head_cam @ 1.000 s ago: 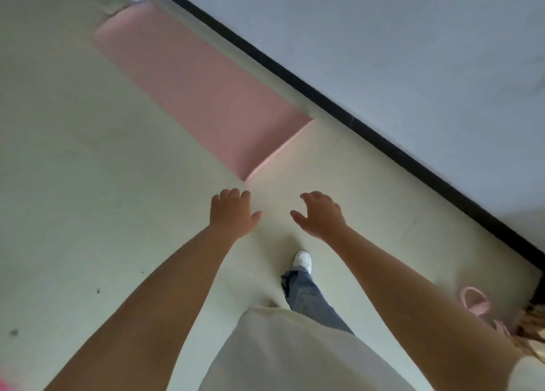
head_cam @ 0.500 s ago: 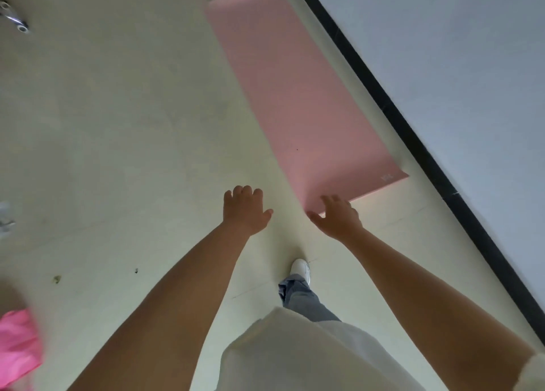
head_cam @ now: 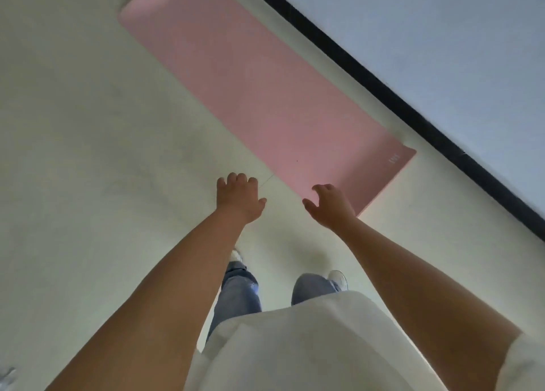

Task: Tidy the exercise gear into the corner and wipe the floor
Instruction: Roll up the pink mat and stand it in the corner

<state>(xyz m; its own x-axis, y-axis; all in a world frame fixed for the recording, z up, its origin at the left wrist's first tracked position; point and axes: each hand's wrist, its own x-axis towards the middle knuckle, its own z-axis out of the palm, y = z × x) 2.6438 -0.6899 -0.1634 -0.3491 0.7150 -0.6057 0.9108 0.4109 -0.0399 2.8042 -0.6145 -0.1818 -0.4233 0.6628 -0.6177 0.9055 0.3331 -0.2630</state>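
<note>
Hands are reaching down, empty: my left hand (head_cam: pixel 240 197) and right hand (head_cam: pixel 331 206) are hanging loosely curled above the near end of the pink mat (head_cam: pixel 265 95), which is lying flat along the far wall. I'm judging both should be gripping that near edge evenly before rolling.

head cam | worn high, tilted steeply down | faces floor (head_cam: pixel 88 154) along wall (head_cam: pixel 442 36) | single view
</note>
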